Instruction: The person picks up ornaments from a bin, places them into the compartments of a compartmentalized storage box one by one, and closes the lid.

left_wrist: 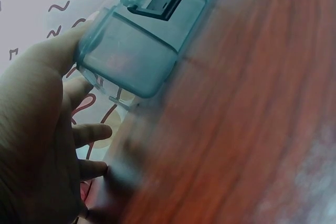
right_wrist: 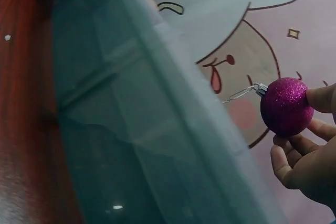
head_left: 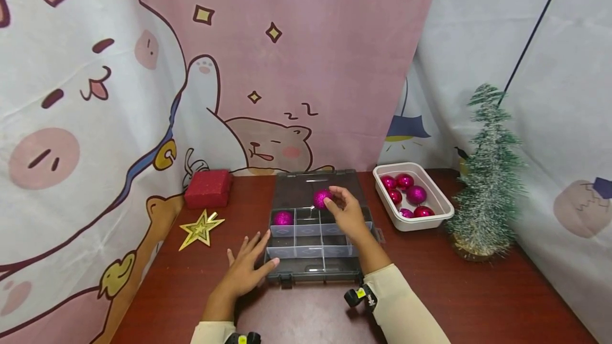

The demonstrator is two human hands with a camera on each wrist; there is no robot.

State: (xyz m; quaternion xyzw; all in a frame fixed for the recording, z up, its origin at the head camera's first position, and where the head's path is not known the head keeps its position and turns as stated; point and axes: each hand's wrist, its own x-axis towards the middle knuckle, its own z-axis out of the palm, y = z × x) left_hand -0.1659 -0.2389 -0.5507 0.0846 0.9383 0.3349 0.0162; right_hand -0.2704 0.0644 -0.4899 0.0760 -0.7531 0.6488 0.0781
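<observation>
A magenta glitter Christmas bauble point(right_wrist: 286, 107) with a silver cap and wire loop is pinched between the thumb and fingers of my right hand point(head_left: 350, 217). It hangs over the back row of a clear grey compartment box point(head_left: 313, 276), whose lid point(head_left: 306, 185) lies back. Another glitter bauble point(head_left: 283, 218) sits in the back left compartment. My left hand point(head_left: 246, 272) rests at the box's left front corner, fingers spread and thumb on the edge. In the left wrist view the box's dark latch point(left_wrist: 165, 1) shows near that hand.
A white tray point(head_left: 442, 215) with several shiny and glittery baubles point(head_left: 416, 194) stands right of the box. Further right is a frosted mini Christmas tree point(head_left: 485, 190). On the left lie a red box point(head_left: 207, 189) and a gold star point(head_left: 201, 230). A printed curtain point(head_left: 325, 68) hangs behind.
</observation>
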